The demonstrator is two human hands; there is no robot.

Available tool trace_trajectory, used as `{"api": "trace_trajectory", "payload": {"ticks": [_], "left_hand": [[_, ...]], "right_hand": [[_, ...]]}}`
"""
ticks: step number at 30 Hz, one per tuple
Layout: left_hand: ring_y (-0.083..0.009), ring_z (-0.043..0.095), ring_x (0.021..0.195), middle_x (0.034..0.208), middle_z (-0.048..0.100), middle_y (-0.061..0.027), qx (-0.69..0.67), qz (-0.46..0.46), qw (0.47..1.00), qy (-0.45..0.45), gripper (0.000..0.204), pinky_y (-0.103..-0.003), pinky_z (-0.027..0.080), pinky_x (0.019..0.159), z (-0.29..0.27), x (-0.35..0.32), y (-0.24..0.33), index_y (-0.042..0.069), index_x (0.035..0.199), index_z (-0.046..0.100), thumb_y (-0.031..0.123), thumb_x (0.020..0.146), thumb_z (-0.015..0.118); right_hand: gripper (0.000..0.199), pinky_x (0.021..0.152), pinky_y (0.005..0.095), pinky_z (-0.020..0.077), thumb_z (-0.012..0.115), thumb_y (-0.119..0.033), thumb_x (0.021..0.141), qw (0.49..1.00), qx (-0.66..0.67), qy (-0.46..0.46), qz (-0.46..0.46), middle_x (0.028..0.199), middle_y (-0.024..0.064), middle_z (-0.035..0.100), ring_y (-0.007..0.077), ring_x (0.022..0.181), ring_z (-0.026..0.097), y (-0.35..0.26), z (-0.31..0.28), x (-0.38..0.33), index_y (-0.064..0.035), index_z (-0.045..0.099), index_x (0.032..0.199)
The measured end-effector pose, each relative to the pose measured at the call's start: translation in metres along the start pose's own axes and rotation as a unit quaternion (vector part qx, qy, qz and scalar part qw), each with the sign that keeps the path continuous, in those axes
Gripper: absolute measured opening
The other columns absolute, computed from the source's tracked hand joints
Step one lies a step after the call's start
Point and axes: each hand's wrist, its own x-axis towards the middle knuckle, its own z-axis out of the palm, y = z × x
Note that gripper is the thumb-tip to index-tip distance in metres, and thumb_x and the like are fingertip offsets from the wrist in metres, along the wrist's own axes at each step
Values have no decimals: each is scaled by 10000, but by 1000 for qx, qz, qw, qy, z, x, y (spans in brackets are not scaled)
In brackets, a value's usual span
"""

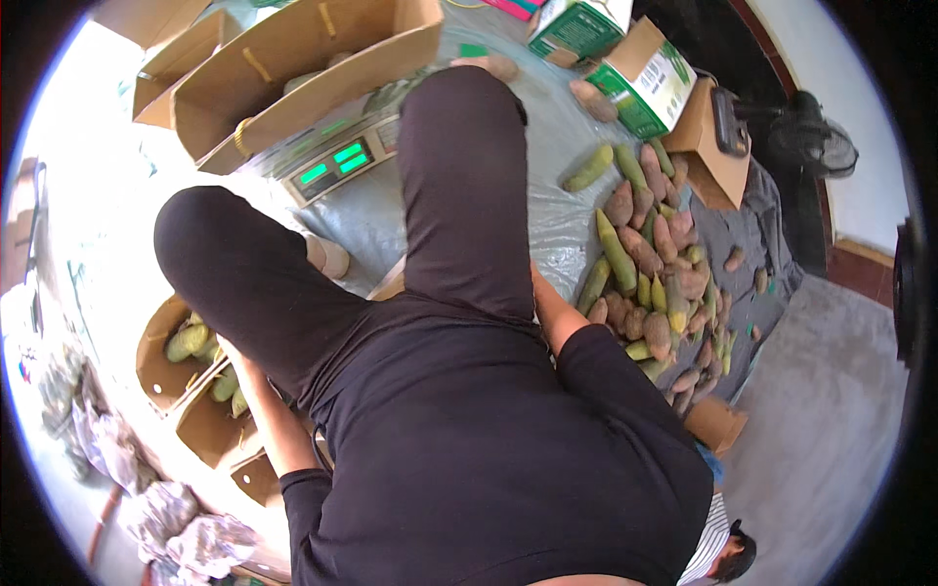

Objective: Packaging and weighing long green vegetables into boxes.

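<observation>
While seated, left hand (227,349) apparently touches smooth green mangoes (195,342) in cardboard box (156,376).

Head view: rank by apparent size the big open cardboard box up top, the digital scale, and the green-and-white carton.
1. Big open cardboard box, clearly largest.
2. Green-and-white carton.
3. Digital scale, partly hidden by the person's knee, so its rank against the carton is unsure.

My left hand (233,354) was mostly hidden behind my thigh (254,283), so its grip could not be told. My right hand was out of sight under my other leg (459,186); only the forearm (557,317) showed. My leg covered part of the scale (337,161). The pile (655,273) blurred toward its far end.
</observation>
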Motion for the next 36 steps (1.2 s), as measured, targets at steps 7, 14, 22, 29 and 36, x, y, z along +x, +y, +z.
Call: {"api": "trace_trajectory", "payload": {"ticks": [7,14,22,29,36], "left_hand": [[-289,592,977,1080,617,-195,21,45,993,-103,340,-371,458,837,61,32,37,-49,1141,547,179,889,529],[-286,591,974,1077,617,-192,26,63,985,-160,337,-371,458,836,100,46,60,-48,1140,546,179,892,524],[-282,590,970,1075,617,-189,45,39,991,-122,334,-372,458,836,78,36,60,-48,1140,546,179,895,519],[-278,590,967,1072,616,-186,67,-36,997,21,332,-372,458,835,-4,-24,40,-47,1140,545,178,898,515],[-275,589,964,1070,616,-183,49,-99,989,100,329,-373,458,835,-15,-90,27,-46,1139,544,178,901,511]], "right_hand": [[180,547,332,491,619,-196,785,993,-103,33,43,700,88,643,200,604,626,21,-8,-3,-33,659,850],[223,508,302,475,621,-195,798,987,-33,75,138,777,40,650,149,626,625,21,-47,4,-79,649,986],[232,790,349,501,642,-233,764,926,-291,234,51,922,120,687,252,867,653,25,-139,36,-86,697,934],[493,907,459,447,666,-342,734,816,-474,288,164,1155,222,573,372,1075,548,-2,-225,6,-46,579,1119],[936,1041,423,355,766,-354,677,803,-488,177,293,1409,145,394,336,1294,377,22,-266,-4,-95,269,1427]]}}
